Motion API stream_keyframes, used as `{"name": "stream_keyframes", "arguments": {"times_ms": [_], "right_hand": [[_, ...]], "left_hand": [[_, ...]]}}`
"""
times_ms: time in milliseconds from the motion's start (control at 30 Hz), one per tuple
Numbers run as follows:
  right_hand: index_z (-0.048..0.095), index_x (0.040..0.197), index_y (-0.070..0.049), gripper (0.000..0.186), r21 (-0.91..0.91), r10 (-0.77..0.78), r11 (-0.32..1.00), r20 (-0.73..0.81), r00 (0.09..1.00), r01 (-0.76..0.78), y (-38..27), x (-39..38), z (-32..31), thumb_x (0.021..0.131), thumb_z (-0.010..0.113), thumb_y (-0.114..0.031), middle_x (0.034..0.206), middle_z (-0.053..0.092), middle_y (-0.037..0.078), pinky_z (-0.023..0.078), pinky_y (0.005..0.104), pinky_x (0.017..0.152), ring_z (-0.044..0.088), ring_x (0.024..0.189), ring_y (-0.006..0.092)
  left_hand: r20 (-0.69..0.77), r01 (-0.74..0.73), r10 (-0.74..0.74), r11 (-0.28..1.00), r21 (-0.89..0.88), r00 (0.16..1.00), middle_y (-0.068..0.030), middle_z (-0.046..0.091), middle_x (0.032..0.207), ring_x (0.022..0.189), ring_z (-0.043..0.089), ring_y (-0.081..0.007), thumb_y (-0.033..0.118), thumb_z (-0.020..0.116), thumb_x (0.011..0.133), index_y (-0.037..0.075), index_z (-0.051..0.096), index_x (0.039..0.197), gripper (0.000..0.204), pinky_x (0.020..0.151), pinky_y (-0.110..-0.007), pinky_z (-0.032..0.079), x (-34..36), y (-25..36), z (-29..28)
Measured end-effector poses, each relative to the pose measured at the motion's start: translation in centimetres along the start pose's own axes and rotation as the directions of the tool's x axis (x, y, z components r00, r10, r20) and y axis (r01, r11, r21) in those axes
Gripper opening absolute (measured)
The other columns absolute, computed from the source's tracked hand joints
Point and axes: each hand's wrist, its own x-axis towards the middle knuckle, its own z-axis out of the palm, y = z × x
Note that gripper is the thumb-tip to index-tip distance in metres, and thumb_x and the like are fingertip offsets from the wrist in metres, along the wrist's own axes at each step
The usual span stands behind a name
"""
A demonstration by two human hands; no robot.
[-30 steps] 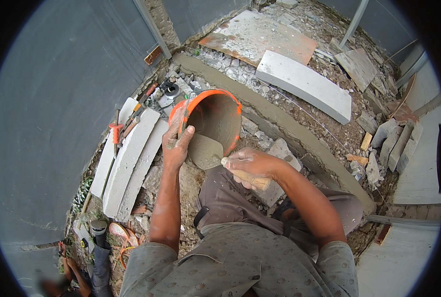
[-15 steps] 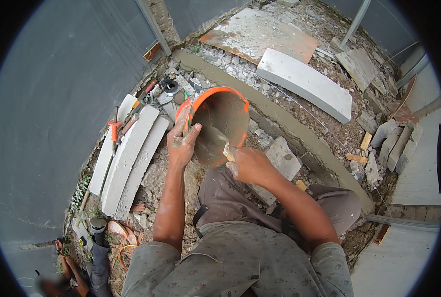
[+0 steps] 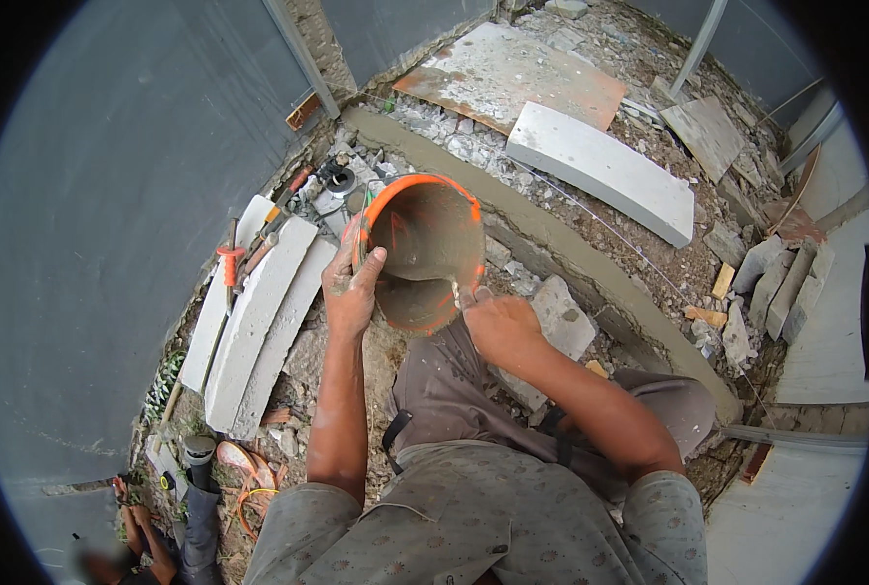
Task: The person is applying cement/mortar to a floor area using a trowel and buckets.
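An orange bucket point(image 3: 424, 234), coated inside with grey mortar, is tilted toward me above the rubble. My left hand point(image 3: 351, 288) grips its left rim, thumb over the edge. My right hand point(image 3: 498, 322) sits at the bucket's lower right rim, closed around a small tool whose tip point(image 3: 453, 288) reaches into the bucket; the tool's kind is unclear. Wet mortar lies in the bucket's lower part. My knee, in brown trousers point(image 3: 444, 380), is just below the bucket.
Long white concrete blocks point(image 3: 254, 327) lie at left with an orange-handled tool point(image 3: 230, 263). A fresh mortar strip point(image 3: 571, 263) runs diagonally behind the bucket. A white block point(image 3: 600, 171) and a flat slab point(image 3: 507, 73) lie beyond. Stone pieces point(image 3: 775, 278) pile at right. Grey sheet wall at left.
The bucket has been tipped further toward me. My right hand moved from my knee up to the bucket's rim and reached inside with the tool. My left hand stayed on the rim.
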Motion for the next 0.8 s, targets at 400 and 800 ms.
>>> {"name": "stream_keyframes", "arguments": {"times_ms": [400, 800], "right_hand": [[0.054, 0.106, 0.003, 0.028, -0.060, -0.145, 0.987, 0.079, 0.986, 0.150, 1.7, 0.5, -1.3, 0.082, 0.047, -0.009, 0.090, 0.062, 0.019, 0.051, 0.0414, 0.065, 0.065, 0.077, 0.0329], [0.054, 0.101, 0.004, 0.030, 0.760, -0.295, 0.632, 0.419, 0.859, -0.153, 2.3, 1.1, 3.8, 0.081, 0.064, -0.017, 0.073, 0.058, 0.012, 0.044, 0.0309, 0.044, 0.055, 0.047, 0.0163]], "left_hand": [[0.016, 0.027, -0.030, 0.980, 0.198, 0.999, -0.0177, 0.051, 0.129, 0.126, 0.041, -0.0258, 0.015, 0.064, 0.081, -0.001, 0.054, 0.122, 0.045, 0.104, -0.034, 0.028, -1.1, -0.1, -0.5], [0.229, -0.105, 0.004, 0.895, 0.433, 0.973, -0.0045, 0.054, 0.128, 0.131, 0.034, -0.0236, 0.013, 0.062, 0.076, 0.010, 0.058, 0.120, 0.044, 0.109, -0.048, 0.005, -2.8, 2.1, 0.4]]}}
